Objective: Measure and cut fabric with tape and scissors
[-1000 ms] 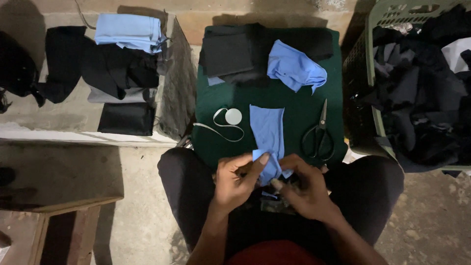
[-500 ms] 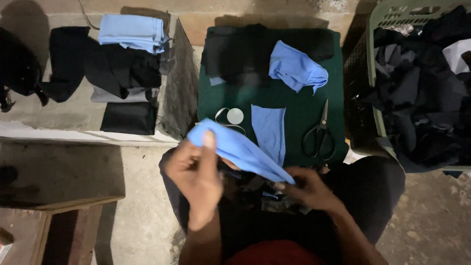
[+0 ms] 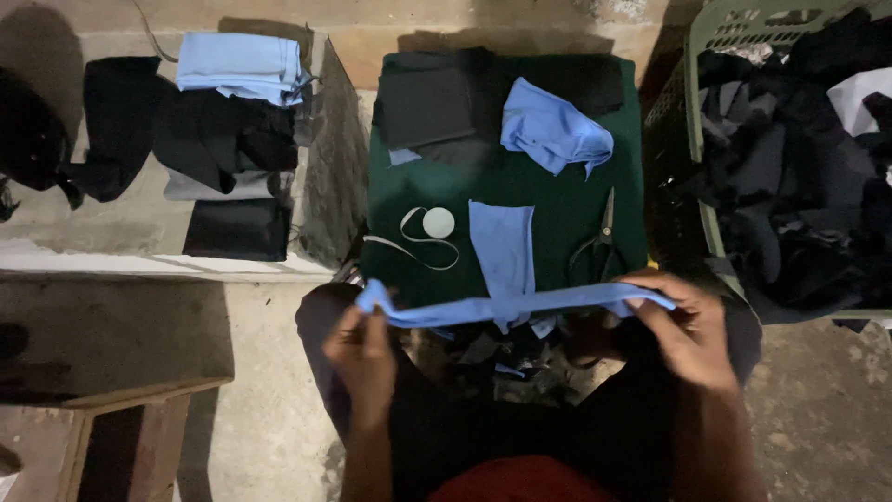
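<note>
- The left hand and right hand, bunched together a second ago, now stand well apart, each pinching one end of a blue fabric strip.
- The strip is now pulled taut above the lap, at the near edge of the green surface.
- Beyond it lie a flat blue piece, scissors and a measuring tape.

Fabric strip stretched between left hand and right hand, cloth-covered table behind it, scissors right of measuring tape, laundry basket further right, folded clothes far left.
</note>
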